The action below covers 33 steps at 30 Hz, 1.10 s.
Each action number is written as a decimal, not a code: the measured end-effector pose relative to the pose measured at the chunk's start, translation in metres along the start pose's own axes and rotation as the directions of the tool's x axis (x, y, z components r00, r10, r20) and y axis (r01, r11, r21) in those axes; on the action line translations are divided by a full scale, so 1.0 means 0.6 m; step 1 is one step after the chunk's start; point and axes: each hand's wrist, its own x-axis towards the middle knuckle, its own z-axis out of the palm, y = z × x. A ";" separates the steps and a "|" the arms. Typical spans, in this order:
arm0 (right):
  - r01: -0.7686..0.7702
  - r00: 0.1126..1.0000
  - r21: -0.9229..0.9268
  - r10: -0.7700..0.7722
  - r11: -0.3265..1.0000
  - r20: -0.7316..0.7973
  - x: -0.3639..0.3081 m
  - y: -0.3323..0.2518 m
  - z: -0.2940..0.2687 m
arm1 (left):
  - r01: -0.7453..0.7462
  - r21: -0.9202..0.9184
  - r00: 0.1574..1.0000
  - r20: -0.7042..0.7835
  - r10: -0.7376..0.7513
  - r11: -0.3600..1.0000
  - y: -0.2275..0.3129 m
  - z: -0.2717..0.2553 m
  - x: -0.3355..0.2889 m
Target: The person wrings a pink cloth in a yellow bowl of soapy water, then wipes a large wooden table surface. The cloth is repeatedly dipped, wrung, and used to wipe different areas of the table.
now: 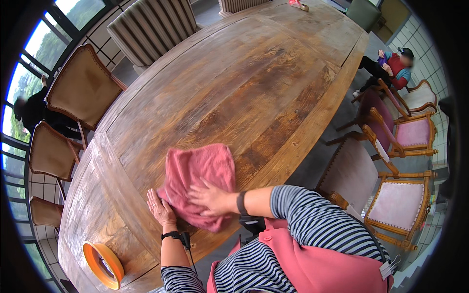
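A pink cloth [200, 163] lies rumpled on the long wooden table [161, 122], near its front edge. On top of it rests my right hand [210, 198], flat with the fingers spread, pressing the fabric without gripping it. My left hand [161, 210] is at the cloth's left edge, palm down on the wood with its fingers stretched out. Whether its thumb touches the cloth is hard to tell. To the lower left, an orange round tub or ring [103, 265] sits near the table's edge; what is inside it is unclear.
Brown upholstered chairs [83, 85] and a striped armchair [152, 31] line the far left side. Several wooden chairs [396, 205] stand at the right. One person [398, 68] sits at the far right; another person in black [36, 110] is by the windows. A small red item [295, 3] lies at the table's far end.
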 end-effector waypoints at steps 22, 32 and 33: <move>-0.953 0.301 -0.169 0.788 0.249 -0.537 -0.301 0.691 -0.447 | 0.019 0.182 0.993 0.113 -0.040 0.983 0.034 -0.025 0.006; -0.997 -0.036 -0.028 0.801 -0.066 -0.597 -0.299 0.800 -0.522 | 0.027 0.224 0.994 0.098 -0.050 0.974 0.055 -0.027 0.012; -0.997 0.010 -0.070 0.796 -0.041 -0.605 -0.285 0.788 -0.511 | 0.024 0.230 0.994 0.098 -0.048 0.973 0.056 -0.028 0.012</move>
